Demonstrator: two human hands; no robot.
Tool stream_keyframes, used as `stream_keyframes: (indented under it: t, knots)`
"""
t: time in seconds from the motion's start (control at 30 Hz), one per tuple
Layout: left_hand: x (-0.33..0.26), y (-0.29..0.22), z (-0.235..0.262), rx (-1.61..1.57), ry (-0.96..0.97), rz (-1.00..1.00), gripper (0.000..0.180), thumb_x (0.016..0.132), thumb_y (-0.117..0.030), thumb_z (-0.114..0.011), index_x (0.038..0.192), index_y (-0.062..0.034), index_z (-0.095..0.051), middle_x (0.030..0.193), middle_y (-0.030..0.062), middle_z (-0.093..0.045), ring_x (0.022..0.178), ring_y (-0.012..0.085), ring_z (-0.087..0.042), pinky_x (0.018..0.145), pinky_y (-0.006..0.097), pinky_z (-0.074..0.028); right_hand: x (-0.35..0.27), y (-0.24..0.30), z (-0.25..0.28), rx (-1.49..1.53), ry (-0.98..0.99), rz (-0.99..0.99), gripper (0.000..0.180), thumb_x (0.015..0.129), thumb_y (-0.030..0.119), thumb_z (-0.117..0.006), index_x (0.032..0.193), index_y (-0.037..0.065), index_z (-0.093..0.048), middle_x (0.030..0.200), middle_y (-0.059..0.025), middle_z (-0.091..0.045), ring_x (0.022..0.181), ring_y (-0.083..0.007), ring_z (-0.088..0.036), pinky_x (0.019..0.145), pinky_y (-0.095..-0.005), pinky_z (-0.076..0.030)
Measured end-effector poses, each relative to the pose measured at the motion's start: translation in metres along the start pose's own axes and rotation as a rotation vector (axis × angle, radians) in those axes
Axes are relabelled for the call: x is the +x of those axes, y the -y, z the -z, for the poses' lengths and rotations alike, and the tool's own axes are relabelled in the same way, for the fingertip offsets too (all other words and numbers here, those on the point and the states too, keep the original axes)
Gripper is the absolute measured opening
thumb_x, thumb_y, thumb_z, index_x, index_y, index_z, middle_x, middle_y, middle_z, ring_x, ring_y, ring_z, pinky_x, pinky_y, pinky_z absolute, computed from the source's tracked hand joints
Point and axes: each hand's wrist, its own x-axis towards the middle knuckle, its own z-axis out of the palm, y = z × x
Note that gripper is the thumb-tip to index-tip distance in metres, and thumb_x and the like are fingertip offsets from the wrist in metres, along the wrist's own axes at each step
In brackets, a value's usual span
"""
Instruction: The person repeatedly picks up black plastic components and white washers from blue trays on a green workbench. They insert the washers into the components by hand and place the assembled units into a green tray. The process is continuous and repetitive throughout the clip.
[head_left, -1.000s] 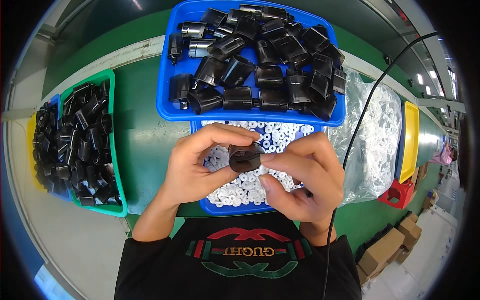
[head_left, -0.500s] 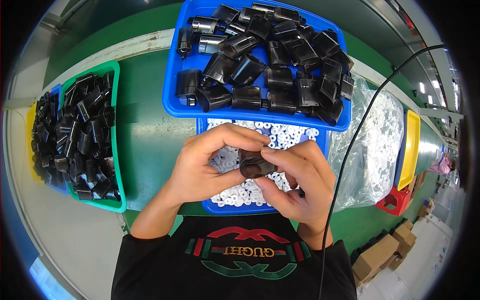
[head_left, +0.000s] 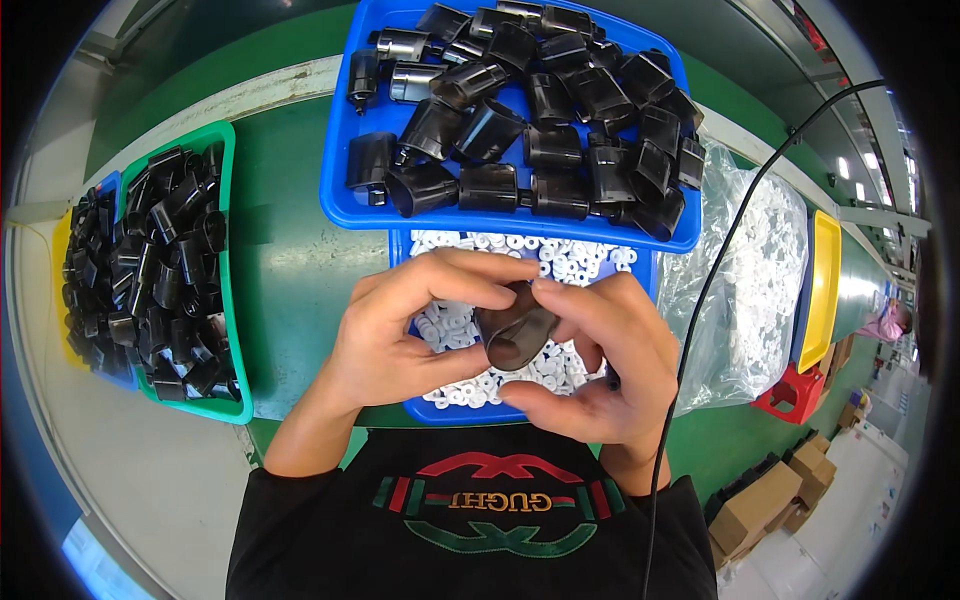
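Left hand (head_left: 395, 335) in, fingers and thumb gripping the dark cylindrical housing (head_left: 515, 332) between them, above white washers (head_left: 460, 388); right hand's (head_left: 615, 365) index fingertip meets its upper right edge, thumb apart below, curled fingers' grip impossible to tell.

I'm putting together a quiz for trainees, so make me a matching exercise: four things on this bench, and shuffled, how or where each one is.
Column one
1. Held part
2. Plastic bag
3. Green tray
4. Loose rings

Column two
A. White, in a blue tray under the hands
B. At the left, heaped with black parts
C. Dark, in the left hand
D. Clear, with white pieces showing through

Pairs: 1-C, 2-D, 3-B, 4-A
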Motion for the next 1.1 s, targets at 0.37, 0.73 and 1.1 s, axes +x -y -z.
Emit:
stream_keyframes:
  t: [0.37, 0.73, 1.1]
  knots:
    - [-0.001, 0.008, -0.010, 0.217, -0.156, 0.060, 0.043, 0.061, -0.005, -0.090, 0.089, -0.0079, -0.059, 0.086, 0.0052, -0.058, 0.080, 0.0124, -0.060, 0.067, 0.026, -0.051, -0.002, -0.008, 0.006, 0.344, -0.081, 0.130, 0.030, 0.071, -0.001, -0.067, 0.100, -0.003, -0.068, 0.076, -0.0111, -0.064, 0.057, -0.0174, -0.058, 0.048, -0.0271, -0.045]
    - [-0.002, 0.003, -0.016, 0.247, 0.010, 0.245, 0.024, 0.064, 0.005, -0.080, 0.084, 0.0008, -0.066, 0.074, 0.0068, -0.064, 0.067, 0.0153, -0.063, 0.057, 0.025, -0.047, 0.023, -0.002, -0.013, 1.003, -0.081, 0.419, 0.023, 0.078, -0.003, -0.068, 0.068, 0.010, -0.050, 0.061, -0.0038, -0.056, 0.050, -0.0131, -0.048, 0.041, -0.0252, -0.033]
    - [-0.002, 0.009, -0.020, 0.334, -0.048, 0.038, 0.030, 0.058, 0.004, -0.078, 0.085, 0.0007, -0.065, 0.072, 0.0088, -0.059, 0.057, 0.0197, -0.054, 0.049, 0.029, -0.040, 0.013, 0.003, -0.020, 0.920, -0.058, 0.108, 0.021, 0.081, 0.000, -0.067, 0.069, 0.010, -0.052, 0.055, -0.0012, -0.051, 0.046, -0.0120, -0.042, 0.041, -0.0255, -0.025]
